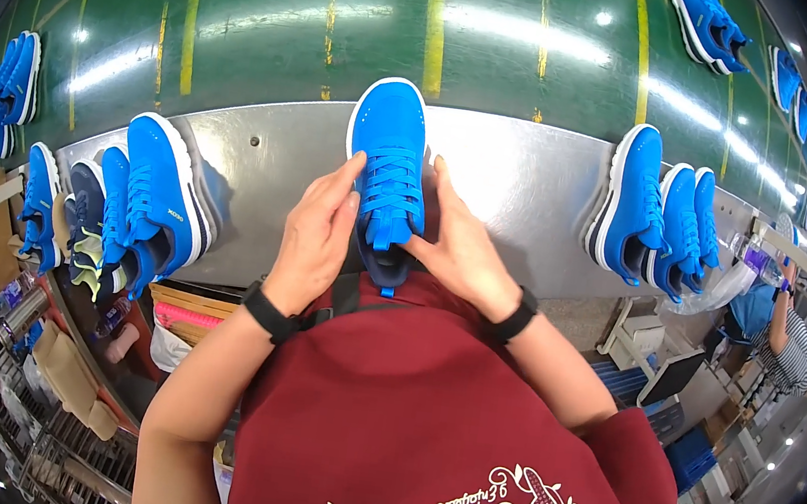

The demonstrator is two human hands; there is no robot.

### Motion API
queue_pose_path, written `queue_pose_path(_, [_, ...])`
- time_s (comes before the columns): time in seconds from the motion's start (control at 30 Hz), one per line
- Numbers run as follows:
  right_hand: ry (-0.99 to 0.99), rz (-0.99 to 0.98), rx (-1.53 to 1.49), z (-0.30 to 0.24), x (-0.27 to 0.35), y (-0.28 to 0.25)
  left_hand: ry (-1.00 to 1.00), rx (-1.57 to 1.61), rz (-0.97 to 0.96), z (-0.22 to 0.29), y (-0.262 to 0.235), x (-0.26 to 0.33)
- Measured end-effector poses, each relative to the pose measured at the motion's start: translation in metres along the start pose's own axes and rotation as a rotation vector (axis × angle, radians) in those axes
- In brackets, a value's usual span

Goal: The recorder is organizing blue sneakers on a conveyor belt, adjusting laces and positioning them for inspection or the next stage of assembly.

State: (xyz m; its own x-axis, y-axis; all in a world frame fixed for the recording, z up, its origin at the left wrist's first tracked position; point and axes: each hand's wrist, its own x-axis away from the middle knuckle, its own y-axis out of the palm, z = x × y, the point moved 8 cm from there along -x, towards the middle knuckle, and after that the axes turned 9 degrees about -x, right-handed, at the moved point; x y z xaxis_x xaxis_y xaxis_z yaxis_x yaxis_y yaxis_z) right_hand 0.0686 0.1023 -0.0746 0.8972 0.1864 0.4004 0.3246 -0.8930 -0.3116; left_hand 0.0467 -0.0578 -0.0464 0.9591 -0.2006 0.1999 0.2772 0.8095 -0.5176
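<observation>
A blue sneaker (390, 130) with blue laces and a white sole edge rests in front of me, toe pointing away, at the edge of the green belt. My left hand (318, 232) presses along its left side, fingers together and fingertips at the lacing. On the other side my right hand (464, 249) holds it, thumb at the collar by the tongue and index finger pointing forward along the sole. The sneaker's heel and its dark lining face my body. Fingers beneath the shoe are hidden.
Several blue sneakers (155, 186) stand on the metal ledge (265, 149) to the left, with more blue sneakers (632, 199) to the right. Beyond lies a green conveyor belt (280, 25) with yellow lines. At far right a person in a striped top (788, 345) is seen.
</observation>
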Motion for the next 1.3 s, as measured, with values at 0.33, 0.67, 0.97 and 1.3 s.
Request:
queue_pose_path(0.33, [-0.035, 0.153, 0.085, 0.007, -0.001, 0.017, -0.165, 0.147, -0.061, -0.017, 0.007, -0.021])
queue_pose_path(0.67, [0.030, 0.130, 0.174, 0.009, -0.003, 0.018, -0.408, 0.749, -0.831, -0.049, 0.035, -0.056])
queue_pose_path(0.97, [-0.009, 0.140, 0.214, 0.014, -0.002, 0.021, -0.086, -0.017, -0.370, -0.036, -0.015, -0.085])
queue_pose_path(1.3, [0.007, 0.123, 0.067, 0.006, -0.003, 0.016, 0.486, -0.491, -0.408, 0.027, 0.021, -0.012])
